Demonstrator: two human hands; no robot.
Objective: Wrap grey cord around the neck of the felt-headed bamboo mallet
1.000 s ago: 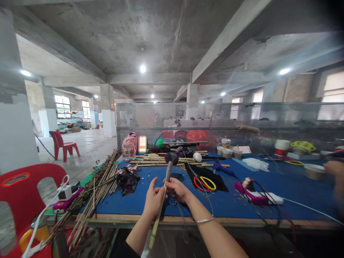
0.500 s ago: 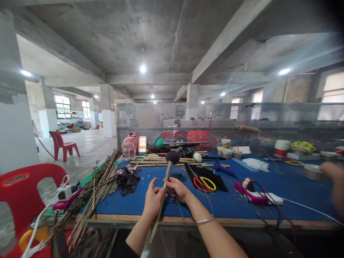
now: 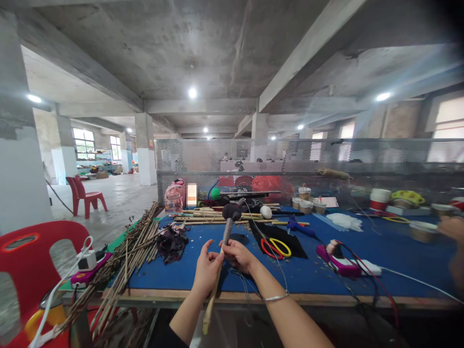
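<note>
I hold a bamboo stick [image 3: 212, 302] upright over the near edge of the blue-topped table [image 3: 174, 275]. A dark ball-shaped head [image 3: 232, 212] tops the stick, and grey wrapping covers the part just under it. My left hand [image 3: 206, 270] is closed round the stick's middle. My right hand [image 3: 237, 254] pinches the stick a little higher, at the lower end of the wrapping. Thin dark wire hangs down from my right hand.
Bundles of sticks [image 3: 134, 246] lie at the table's left, dark petals [image 3: 172, 241] beside them. Scissors [image 3: 275, 247] rest on black cloth, a pink glue gun [image 3: 339, 263] to the right. Red chair [image 3: 32, 256] at left. Another person's blurred hand [image 3: 453, 241] is at the right edge.
The stick has slid slightly lower and tilted a little in my hands. The other person's hand at the right edge has shifted.
</note>
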